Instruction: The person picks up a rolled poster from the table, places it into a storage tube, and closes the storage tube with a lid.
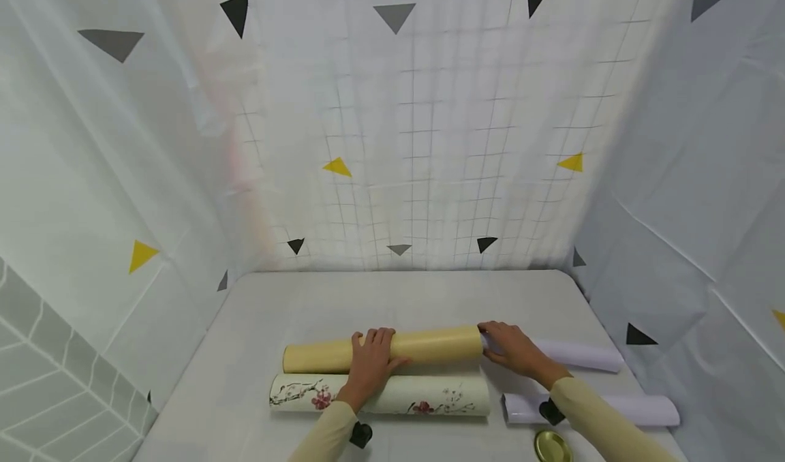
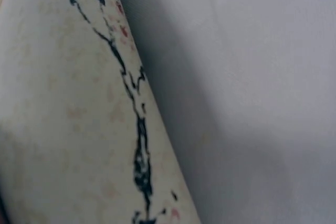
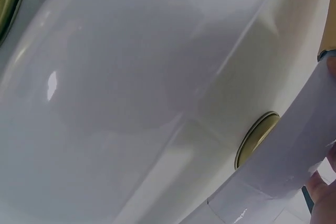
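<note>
While the left hand (image 1: 371, 366) is clutching the yellow tube (image 1: 319, 358) between the side edges of the table (image 1: 202, 394), probably so it's not rolling, the right hand (image 1: 516, 349) is gripping the lilac roll (image 1: 582, 356) beside its end

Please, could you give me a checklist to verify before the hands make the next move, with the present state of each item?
1. Left hand supports the yellow tube: ok, it holds it from above.
2. Right hand is at the joint: ok, it grips the far white roll beside the tube's right end.
3. Far white roll wholly inside the yellow tube: not ok, a long part is outside.
4. Depth of any inserted part: cannot tell, it is hidden.
5. Near white roll apart from the yellow tube: ok.
6. A gold lid within reach: ok, probably; it lies near the right sleeve.
</note>
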`<state>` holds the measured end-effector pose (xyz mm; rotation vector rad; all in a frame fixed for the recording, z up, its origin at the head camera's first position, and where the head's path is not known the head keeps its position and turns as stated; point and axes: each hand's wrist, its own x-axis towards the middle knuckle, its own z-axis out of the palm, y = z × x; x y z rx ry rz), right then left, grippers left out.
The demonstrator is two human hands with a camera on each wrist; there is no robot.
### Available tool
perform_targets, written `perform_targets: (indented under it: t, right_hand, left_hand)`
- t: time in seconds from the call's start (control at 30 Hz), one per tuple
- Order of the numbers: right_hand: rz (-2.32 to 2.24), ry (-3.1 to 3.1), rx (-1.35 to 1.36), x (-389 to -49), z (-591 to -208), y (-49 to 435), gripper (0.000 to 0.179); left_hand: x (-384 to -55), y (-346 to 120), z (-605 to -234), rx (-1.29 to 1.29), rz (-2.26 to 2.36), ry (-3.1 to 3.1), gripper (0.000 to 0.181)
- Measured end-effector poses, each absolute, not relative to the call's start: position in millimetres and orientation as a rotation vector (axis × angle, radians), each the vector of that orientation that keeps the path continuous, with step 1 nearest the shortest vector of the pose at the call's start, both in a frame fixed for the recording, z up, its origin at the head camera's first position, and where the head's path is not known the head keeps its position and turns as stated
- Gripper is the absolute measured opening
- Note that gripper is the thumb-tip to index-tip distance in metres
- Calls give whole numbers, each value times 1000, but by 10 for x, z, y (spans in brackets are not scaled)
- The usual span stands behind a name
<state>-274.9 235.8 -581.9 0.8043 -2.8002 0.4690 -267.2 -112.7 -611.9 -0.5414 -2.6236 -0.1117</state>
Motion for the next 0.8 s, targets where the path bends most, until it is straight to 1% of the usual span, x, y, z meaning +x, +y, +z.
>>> perform_targets:
  t: [0.13,0.3,0.47,0.6,0.8]
  right_hand:
    - [474,-2804,784,-2733,-5808,2335,50]
    - [486,-2773,843,-2751,-5767,2340,56]
    - [453,-2719,891,-2788,-5690,2470,65]
    - [448,-2794,808,-2793,-5652,2653,71]
    - [359,-2940,650,-2773,-5687,2895,74]
  left_hand:
    - [-2677,-1121,-6116,-544,-140,-2618,69]
    - [-2651,-1120,-6049,-540,-172,-2624,66]
    - [-2658,-1113,-6003,-537,-177,-2631,67]
    - [-2685,-1109,-6006,-531,-195,-2663,68]
    - [-2696,-1092,-6013,-545,-221,-2650,65]
